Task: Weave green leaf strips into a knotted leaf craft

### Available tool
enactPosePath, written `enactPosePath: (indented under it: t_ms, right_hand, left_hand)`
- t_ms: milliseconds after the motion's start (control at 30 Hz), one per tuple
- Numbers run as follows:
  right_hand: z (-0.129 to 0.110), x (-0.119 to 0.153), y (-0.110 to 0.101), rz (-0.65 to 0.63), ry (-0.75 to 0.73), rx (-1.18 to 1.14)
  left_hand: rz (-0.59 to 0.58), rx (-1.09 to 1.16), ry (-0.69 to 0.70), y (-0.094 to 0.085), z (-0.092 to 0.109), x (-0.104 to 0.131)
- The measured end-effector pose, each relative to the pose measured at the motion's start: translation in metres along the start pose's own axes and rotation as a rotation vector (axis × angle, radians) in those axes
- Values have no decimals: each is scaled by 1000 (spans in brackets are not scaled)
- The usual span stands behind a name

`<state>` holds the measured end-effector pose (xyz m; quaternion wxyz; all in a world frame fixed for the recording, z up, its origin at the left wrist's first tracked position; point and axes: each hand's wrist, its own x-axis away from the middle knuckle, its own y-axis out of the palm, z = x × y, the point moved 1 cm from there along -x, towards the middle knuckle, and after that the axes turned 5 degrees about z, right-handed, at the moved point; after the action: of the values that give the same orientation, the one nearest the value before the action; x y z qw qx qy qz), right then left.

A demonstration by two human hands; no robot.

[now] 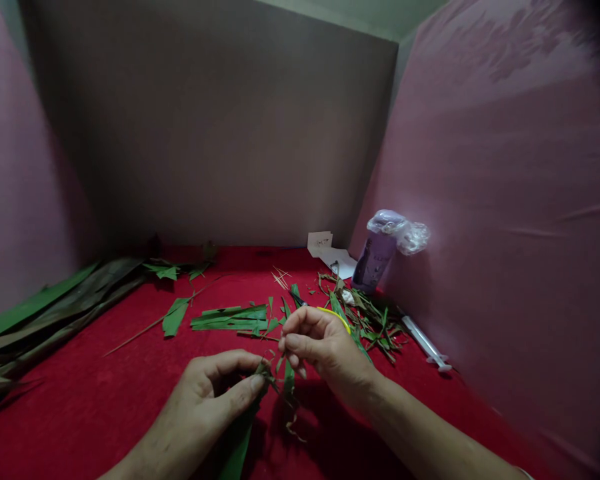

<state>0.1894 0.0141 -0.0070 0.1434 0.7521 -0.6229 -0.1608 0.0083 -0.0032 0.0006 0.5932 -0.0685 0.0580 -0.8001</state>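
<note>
My left hand is closed, pinching the gathered end of a green leaf between thumb and forefinger. The leaf hangs below that hand toward the bottom edge. Thin dry strips stick out at the pinch, and one curled brown strip dangles to its right. Close by, my right hand is pinched too, its fingertips on what looks like a thin strip leading to the bundle. Behind my right hand lie scissors with a yellow handle, partly hidden by it.
Cut green leaf strips lie on the red cloth. Long leaves are piled at left, leaf scraps at right. Farther back are thin sticks, white cards and a purple plastic-wrapped container. A syringe lies by the right wall.
</note>
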Motion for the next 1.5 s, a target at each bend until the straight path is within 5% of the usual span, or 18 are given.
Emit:
enactPosePath:
  t_ms: [1500]
  right_hand:
    - [3,-3,-4,-82,42,109]
  left_hand:
    - [0,0,22,1,-1,-3]
